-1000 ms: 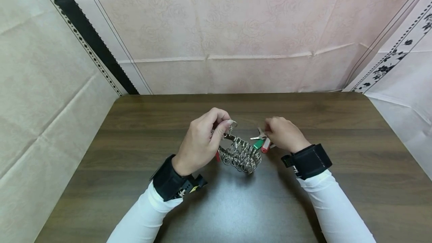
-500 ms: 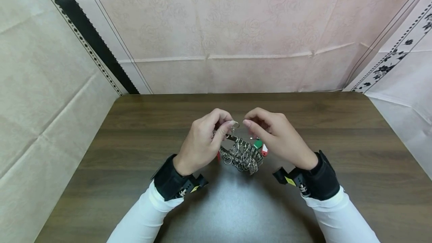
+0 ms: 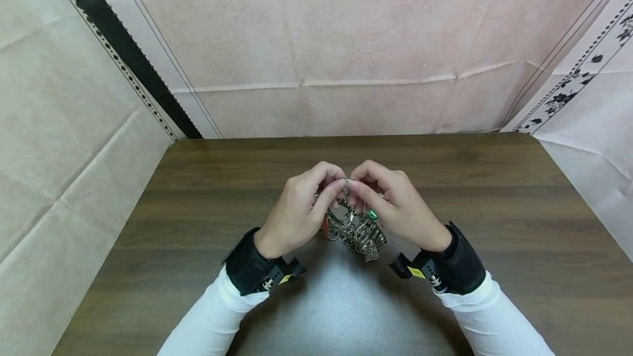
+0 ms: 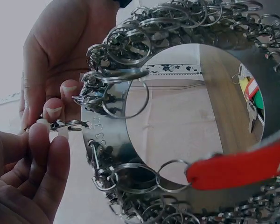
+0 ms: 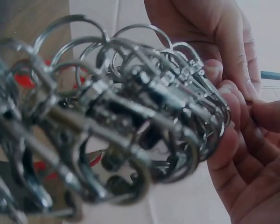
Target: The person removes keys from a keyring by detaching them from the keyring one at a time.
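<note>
dark wood table (image 3: 494, 224), pink cloth walls (image 3: 346, 43)

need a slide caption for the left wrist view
Both hands pinch a small clip at the edge of a metal band hung with key rings.

Key ring holder (image 3: 357, 231): silver metal band, hung all round with silver split rings and clips. Red tag (image 4: 238, 165) fixed on the band, on the side opposite the pinch. Keys (image 4: 252, 95) seen through the band's opening: green, red-and-white and yellow heads, lying beyond the grip. Table (image 3: 494, 207): dark brown wood grain. Sleeves (image 3: 212, 317): white; wrist straps (image 3: 249, 268) black. Backdrop cloth (image 3: 346, 43): pale pink, faint rose pattern; black floral border on the right-hand sheet.
</note>
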{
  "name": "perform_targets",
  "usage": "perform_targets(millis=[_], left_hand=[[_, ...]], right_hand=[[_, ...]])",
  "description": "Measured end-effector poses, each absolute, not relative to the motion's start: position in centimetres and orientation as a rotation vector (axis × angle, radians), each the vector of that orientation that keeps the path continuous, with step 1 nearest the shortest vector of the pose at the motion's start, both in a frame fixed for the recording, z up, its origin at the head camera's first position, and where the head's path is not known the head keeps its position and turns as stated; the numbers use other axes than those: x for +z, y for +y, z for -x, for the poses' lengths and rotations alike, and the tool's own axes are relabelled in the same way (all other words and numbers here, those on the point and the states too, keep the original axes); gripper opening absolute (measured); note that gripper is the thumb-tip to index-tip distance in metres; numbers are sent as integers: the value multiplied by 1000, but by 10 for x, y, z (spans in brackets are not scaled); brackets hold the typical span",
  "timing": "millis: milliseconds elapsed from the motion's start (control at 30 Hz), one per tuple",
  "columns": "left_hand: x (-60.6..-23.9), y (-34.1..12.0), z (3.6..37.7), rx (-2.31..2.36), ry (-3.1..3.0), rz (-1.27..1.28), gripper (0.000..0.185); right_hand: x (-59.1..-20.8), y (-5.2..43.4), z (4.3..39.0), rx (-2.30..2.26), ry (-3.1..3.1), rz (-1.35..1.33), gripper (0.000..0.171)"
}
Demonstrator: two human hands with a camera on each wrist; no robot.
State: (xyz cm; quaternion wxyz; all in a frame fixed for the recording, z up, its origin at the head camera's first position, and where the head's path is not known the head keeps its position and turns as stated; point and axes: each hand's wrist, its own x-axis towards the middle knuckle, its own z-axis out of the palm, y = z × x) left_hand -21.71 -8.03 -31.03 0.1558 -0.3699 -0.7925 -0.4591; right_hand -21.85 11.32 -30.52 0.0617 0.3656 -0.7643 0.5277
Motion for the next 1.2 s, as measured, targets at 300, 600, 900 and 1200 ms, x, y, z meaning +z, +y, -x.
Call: perform_targets(millis=[300, 600, 900, 1200], left_hand=[[-311, -89, 228, -1151, -2424, 972, 12], [-321, -85, 232, -1091, -2561, 846, 19], [-329, -79, 234, -1099, -2572, 803, 25], [-326, -84, 237, -1209, -2579, 801, 22]], right_hand=[[-304, 117, 218, 1637, -2249, -1006, 5], [-303, 120, 218, 1651, -2169, -931, 5], [-304, 119, 218, 1649, -2168, -907, 4], [-302, 118, 217, 1695, -2148, -822, 5]])
